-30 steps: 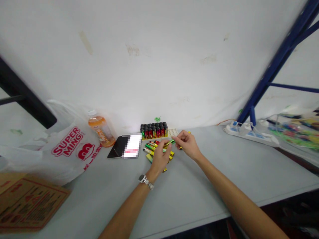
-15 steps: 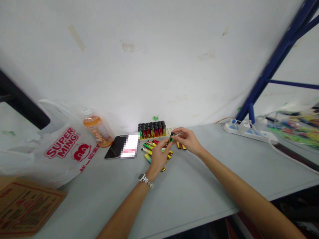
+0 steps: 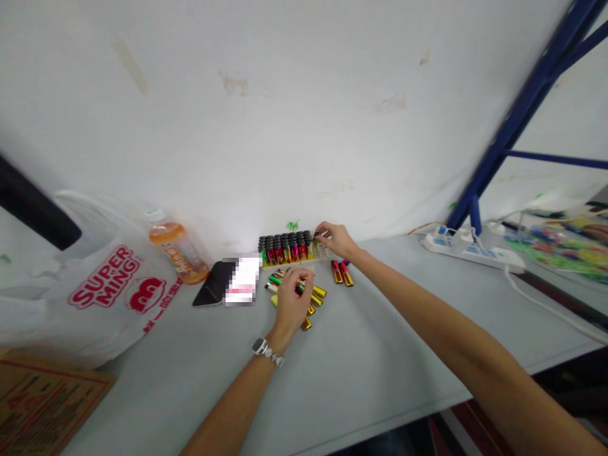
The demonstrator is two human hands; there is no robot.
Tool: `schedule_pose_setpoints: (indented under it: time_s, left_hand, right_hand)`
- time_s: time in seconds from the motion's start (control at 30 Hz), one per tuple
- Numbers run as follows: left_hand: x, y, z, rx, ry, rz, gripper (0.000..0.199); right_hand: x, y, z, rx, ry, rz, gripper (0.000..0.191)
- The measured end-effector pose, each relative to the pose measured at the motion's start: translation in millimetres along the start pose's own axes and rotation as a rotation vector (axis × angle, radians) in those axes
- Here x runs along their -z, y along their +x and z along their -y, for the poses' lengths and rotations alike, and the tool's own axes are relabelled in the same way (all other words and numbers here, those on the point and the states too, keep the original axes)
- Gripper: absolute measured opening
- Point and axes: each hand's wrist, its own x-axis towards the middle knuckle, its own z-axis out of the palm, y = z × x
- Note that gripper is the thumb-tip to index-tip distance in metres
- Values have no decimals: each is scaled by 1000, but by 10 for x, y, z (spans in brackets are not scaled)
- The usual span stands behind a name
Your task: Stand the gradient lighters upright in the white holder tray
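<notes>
A pale tray (image 3: 325,252) with rows of holes stands against the wall. Upright lighters (image 3: 286,249) with black tops and shiny coloured bodies fill its left part. My right hand (image 3: 338,240) pinches a lighter (image 3: 316,235) by its dark top, just right of the filled rows; the lower end is hard to see. Over a loose pile of lighters (image 3: 318,292) in front of the tray hovers my left hand (image 3: 291,303), fingers curved and apart, holding nothing. It hides part of the pile. Two red and gold lighters (image 3: 342,273) lie apart, below my right wrist.
A phone (image 3: 216,283) and a blurred-out white patch lie left of the pile. Further left stand an orange drink bottle (image 3: 178,250), a white plastic bag (image 3: 114,291) and a cardboard box (image 3: 47,405). A power strip (image 3: 475,251) with cables lies right, by the blue metal frame (image 3: 503,130).
My hands were together around a lighter. Now my right hand has carried it up to the tray, and my left hand has let go and come down over the pile.
</notes>
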Motion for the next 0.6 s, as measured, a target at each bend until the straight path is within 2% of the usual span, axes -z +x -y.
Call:
schedule_pose_setpoints:
  time_s: [0.23, 0.33, 0.43, 0.6]
  left_hand:
    - [-5, 1, 31, -15, 11, 14, 13]
    - [-6, -2, 36, -26, 16, 15, 13]
    - [-7, -9, 44, -37, 21, 4, 13]
    - [-15, -14, 57, -40, 27, -2, 12]
  right_hand:
    - [-37, 88, -4, -36, -93, 88, 15]
    - [-9, 66, 82, -23, -344, 83, 19]
    - [1, -17, 197, -41, -616, 116, 34]
    - [-38, -189, 281, -94, -779, 229, 51]
